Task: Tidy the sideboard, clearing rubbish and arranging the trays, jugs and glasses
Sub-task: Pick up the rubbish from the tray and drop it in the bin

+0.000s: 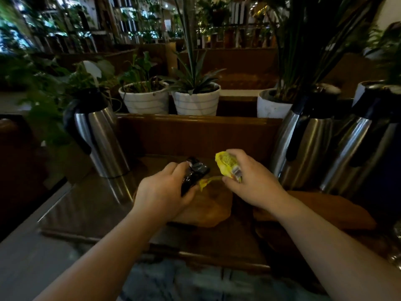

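Left hand [161, 190]: gripping black wrapper [194, 173]
Right hand [252, 180]: clutching yellow wrapper [226, 165]
Jugs: one [102, 135] left, two [303, 137] right on tabletop [86, 205]

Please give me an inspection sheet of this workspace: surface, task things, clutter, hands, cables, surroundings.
Surface: dark wooden sideboard, glossy, dim light.
Task things: one steel jug at left, two jugs at right; brown wooden trays under the hands.
Clutter: black wrapper, yellow wrapper.
Hands: left hand holds the black wrapper; right hand holds the yellow wrapper.
Cables: nothing seen.
Surroundings: potted plants behind the sideboard.
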